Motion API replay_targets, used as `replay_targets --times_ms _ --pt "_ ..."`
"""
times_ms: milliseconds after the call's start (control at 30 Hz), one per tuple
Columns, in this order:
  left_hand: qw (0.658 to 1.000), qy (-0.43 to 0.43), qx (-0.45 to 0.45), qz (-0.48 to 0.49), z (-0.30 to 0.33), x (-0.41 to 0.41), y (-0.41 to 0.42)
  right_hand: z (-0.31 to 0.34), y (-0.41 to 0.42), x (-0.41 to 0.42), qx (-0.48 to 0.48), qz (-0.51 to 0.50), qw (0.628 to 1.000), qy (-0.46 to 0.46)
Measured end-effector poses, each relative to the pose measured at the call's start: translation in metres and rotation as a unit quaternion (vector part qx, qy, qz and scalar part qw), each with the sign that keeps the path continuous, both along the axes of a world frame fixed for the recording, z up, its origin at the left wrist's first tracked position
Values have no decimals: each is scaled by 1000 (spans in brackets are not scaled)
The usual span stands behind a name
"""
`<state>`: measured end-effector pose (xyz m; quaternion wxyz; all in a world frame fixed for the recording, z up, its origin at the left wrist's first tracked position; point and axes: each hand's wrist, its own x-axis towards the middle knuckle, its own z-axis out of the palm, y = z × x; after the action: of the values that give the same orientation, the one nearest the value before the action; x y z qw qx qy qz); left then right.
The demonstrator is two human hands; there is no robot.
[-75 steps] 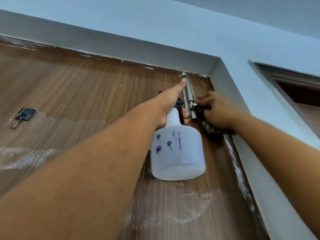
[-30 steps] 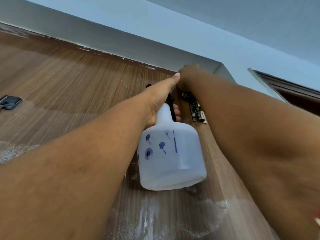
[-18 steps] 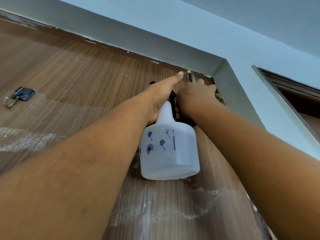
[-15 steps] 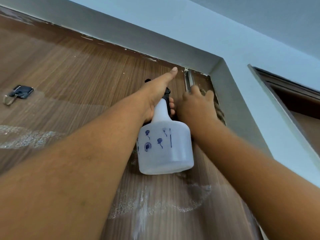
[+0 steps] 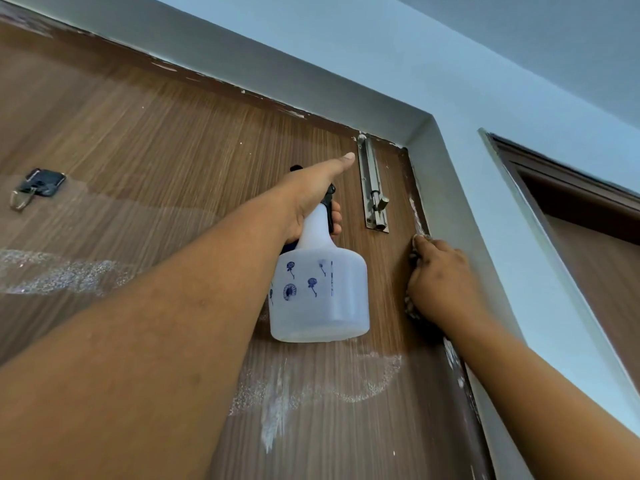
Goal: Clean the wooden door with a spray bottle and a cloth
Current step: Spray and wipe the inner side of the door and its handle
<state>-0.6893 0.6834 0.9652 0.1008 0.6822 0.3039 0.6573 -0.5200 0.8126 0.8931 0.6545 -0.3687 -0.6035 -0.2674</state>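
Note:
The brown wooden door (image 5: 149, 143) fills the view, wet with foamy streaks (image 5: 311, 379) across its lower part. My left hand (image 5: 311, 199) grips the neck of a translucent white spray bottle (image 5: 318, 292) with blue flower prints, thumb stretched up toward the top of the door. My right hand (image 5: 440, 285) presses a dark cloth (image 5: 410, 310) against the door's right edge, beside the frame; most of the cloth is hidden under the hand.
A metal slide bolt (image 5: 372, 188) is fixed near the door's top right corner. A dark hook with a metal ring (image 5: 36, 187) hangs on the door at the left. The grey frame (image 5: 446, 188) and a second doorway (image 5: 588, 230) lie right.
My right hand with the cloth has slid down from the top corner, past the bolt, along the door's right edge. The bolt is now uncovered. The bottle has stayed raised.

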Motion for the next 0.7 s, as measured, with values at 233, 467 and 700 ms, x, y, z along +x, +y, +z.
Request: replay_targets --times_ms 233,467,700 --pt "1000 2 1 7 1 -1 -1 0 -29 -61 147 -42 966 -210" --pt "1000 -6 17 15 0 -1 -1 9 -2 2 217 88 949 -208" --pt "1000 -15 9 16 -5 2 -10 15 -1 -11 166 226 952 123"
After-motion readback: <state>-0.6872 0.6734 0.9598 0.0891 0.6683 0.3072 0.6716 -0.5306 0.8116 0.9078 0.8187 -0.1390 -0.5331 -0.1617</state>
